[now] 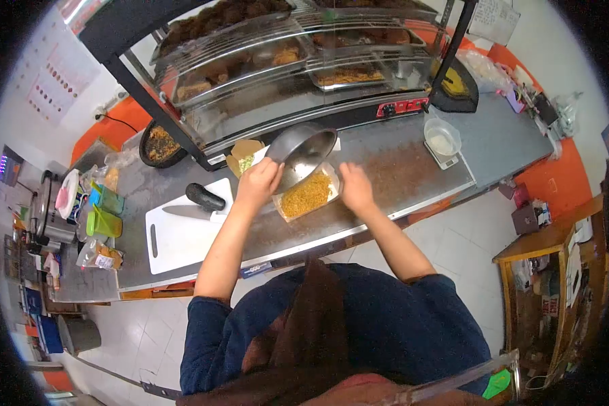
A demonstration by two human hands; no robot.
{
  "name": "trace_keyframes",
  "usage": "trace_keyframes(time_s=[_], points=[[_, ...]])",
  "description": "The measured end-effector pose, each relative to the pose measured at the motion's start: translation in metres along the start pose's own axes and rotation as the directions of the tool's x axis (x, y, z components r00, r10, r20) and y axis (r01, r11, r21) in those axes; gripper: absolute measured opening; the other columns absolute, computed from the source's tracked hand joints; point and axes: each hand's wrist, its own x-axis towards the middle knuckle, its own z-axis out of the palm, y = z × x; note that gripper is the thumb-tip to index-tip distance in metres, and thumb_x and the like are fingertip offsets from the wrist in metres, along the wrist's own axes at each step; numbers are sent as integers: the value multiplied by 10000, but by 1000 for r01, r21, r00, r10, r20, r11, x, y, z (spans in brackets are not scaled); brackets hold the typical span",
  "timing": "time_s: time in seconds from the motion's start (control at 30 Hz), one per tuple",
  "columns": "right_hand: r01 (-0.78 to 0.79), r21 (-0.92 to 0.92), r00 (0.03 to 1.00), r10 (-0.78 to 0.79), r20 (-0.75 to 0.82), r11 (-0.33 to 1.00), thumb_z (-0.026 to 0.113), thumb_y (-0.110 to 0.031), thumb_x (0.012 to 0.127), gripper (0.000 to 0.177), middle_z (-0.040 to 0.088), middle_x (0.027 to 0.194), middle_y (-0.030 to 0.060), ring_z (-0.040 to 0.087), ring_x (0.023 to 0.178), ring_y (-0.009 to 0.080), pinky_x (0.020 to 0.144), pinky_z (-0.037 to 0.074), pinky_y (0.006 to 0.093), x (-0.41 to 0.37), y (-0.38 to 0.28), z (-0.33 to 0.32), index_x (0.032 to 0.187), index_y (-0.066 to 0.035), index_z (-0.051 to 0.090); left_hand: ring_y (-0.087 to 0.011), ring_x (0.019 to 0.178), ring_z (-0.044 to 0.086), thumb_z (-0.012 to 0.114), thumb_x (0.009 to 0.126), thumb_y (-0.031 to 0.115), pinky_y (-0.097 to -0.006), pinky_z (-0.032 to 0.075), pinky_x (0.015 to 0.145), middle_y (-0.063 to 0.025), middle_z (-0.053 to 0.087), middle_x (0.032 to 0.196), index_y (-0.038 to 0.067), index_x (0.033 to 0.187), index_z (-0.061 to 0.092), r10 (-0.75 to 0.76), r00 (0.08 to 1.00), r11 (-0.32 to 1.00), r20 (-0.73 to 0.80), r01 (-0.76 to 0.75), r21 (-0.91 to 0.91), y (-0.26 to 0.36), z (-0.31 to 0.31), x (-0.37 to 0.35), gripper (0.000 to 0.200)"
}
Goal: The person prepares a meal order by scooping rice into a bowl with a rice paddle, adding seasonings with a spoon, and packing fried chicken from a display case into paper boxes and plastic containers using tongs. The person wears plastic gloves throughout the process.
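Observation:
In the head view my left hand (260,181) grips the rim of a dark metal bowl (316,145). The bowl is tilted above a clear rectangular plastic container (292,218), its inside facing right and towards me. Golden-brown crumbs (309,194) fill much of that container. At the container's right side my right hand (356,186) has its fingers curled, seemingly on the rim; the fingertips are partly hidden. Left of my left forearm, a black stone pestle (205,197) and a knife (186,212) lie on a white cutting board (176,245).
A glass display warmer (264,115) with trays of fried food stands behind. A small open carton (237,162) holds chopped green pieces. A dark mortar (159,145) sits left. To the right, a clear tub (442,139) rests on a scale (446,161). Green containers (104,223) stand far left.

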Motion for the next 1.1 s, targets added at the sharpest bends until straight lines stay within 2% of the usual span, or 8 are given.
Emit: trace_keyframes(time_s=[0.1, 0.23, 0.33, 0.43, 0.67, 0.8, 0.9, 1.1], points=[[-257, 432, 965, 205, 163, 864, 440, -51, 775, 78, 464, 739, 226, 458, 738, 411, 640, 373, 453, -13, -21, 2, 797, 10, 397, -252, 511, 499, 583, 730, 102, -342, 401, 433, -91, 421, 589, 45, 607, 403, 38, 999, 998, 25, -39, 39, -3, 2, -6, 224], [-287, 378, 948, 318, -20, 880, 435, -41, 765, 59, 501, 756, 227, 484, 758, 403, 633, 388, 446, -10, -24, 1, 792, 7, 414, -234, 498, 492, 598, 701, 86, -333, 403, 424, -76, 407, 577, 53, 598, 396, 103, 994, 994, 25, -104, 28, -3, -1, -18, 229], [-276, 416, 957, 208, 203, 867, 442, -67, 754, 60, 529, 759, 217, 510, 743, 393, 613, 407, 443, -20, -24, 4, 782, -13, 448, -228, 485, 480, 612, 670, 70, -329, 398, 414, -65, 397, 572, 60, 596, 391, 169, 985, 986, 38, -169, -11, -8, -4, -22, 233], [-273, 130, 884, 196, 423, 953, 455, -133, 717, 99, 551, 679, 167, 541, 654, 354, 565, 424, 447, -24, -29, -16, 770, -57, 489, -229, 482, 476, 617, 651, 54, -326, 393, 408, -64, 397, 568, 62, 591, 391, 141, 990, 990, 0, -141, -18, -15, -4, -33, 234], [-71, 18, 920, 58, 386, 997, 456, -104, 692, 103, 536, 659, 163, 553, 621, 329, 532, 441, 426, -14, -45, 29, 773, -54, 495, -257, 447, 414, 599, 694, -13, -331, 334, 411, -101, 393, 538, 17, 571, 403, -199, 931, 979, -306, 200, -31, -15, -14, -59, 233], [71, 80, 881, -101, 462, 994, 438, -96, 710, 123, 539, 660, 162, 562, 607, 313, 505, 448, 406, -18, -64, 20, 808, -50, 497, -202, 416, 316, 545, 750, -2, -311, 255, 391, -98, 335, 510, 4, 568, 373, -361, 785, 915, -503, 402, -30, -11, -35, -87, 251], [44, 42, 862, -59, 504, 998, 432, -87, 714, 136, 538, 649, 160, 560, 583, 319, 479, 444, 404, -17, -55, 19, 823, -54, 505, -118, 451, 261, 503, 812, 66, -275, 212, 402, -40, 300, 510, 16, 570, 334, -622, 543, 735, -564, 654, -181, -8, -53, -120, 300], [71, -69, 830, -21, 557, 995, 435, -84, 715, 177, 553, 670, 143, 574, 613, 295, 519, 451, 399, -27, -45, 16, 875, -56, 505, -77, 548, 282, 464, 856, 142, -232, 255, 483, 9, 314, 569, 23, 606, 331, -761, 319, 546, -565, 785, -292, 2, -76, -185, 307]])
